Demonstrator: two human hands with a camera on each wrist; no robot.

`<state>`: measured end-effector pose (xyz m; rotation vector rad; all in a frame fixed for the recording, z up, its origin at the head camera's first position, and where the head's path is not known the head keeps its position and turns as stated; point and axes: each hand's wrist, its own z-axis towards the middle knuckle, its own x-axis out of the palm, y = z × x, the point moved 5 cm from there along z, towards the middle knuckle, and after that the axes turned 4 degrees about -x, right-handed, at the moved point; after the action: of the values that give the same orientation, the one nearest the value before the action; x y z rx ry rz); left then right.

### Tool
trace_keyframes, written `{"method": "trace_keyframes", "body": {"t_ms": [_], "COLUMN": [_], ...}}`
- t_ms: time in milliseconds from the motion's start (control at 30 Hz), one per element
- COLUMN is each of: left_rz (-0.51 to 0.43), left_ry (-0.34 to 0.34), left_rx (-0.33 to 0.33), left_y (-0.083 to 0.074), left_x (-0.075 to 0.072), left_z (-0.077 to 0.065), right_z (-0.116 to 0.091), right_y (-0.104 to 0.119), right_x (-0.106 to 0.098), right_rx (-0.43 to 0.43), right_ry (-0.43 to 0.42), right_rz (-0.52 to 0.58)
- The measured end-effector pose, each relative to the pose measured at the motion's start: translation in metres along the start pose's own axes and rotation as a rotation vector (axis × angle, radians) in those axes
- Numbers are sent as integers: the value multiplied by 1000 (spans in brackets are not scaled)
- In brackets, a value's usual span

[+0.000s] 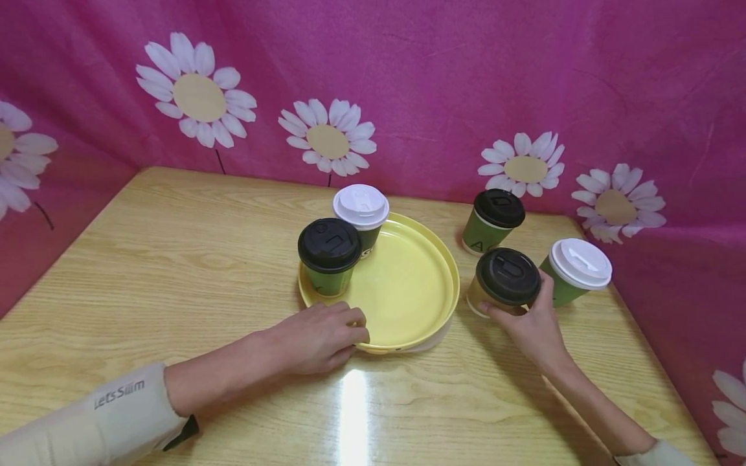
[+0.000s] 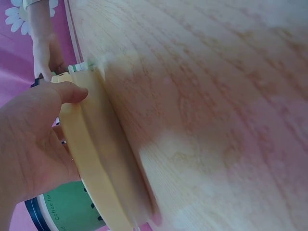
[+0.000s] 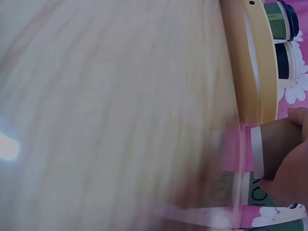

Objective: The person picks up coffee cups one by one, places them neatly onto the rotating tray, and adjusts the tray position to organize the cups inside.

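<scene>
Gripping hand: right hand (image 1: 536, 327), thumb and fingers curled round the brown cup (image 1: 506, 277), spread to its width.
Brown cup: right of centre, just beside the tray (image 1: 408, 278), roughly upright; cannot tell whether its base touches the table (image 1: 175, 259).
Tray rim: pinched by the left hand (image 1: 317, 336), lower centre; keep this brace firm.
Cup handling: hold below the black lid, squeeze lightly, stay level.
Clearance: mind the white-lidded cup (image 1: 579, 264), right of the knuckles.
</scene>
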<state>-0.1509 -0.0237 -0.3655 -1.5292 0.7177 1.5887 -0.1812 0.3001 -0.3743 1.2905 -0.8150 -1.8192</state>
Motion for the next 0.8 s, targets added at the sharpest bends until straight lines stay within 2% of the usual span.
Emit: {"method": "trace_keyframes", "body": {"t_ms": [167, 800], "left_rz": [2, 2], "left_ry": [0, 12], "left_rx": [0, -13], "left_y": [0, -1], "left_x": [0, -1], "left_z": [0, 0], "right_z": [0, -4], "right_y": [10, 42], "right_x": [1, 5], "right_rx": [-15, -133], "right_ry": [0, 2], "right_rz": [103, 186]}}
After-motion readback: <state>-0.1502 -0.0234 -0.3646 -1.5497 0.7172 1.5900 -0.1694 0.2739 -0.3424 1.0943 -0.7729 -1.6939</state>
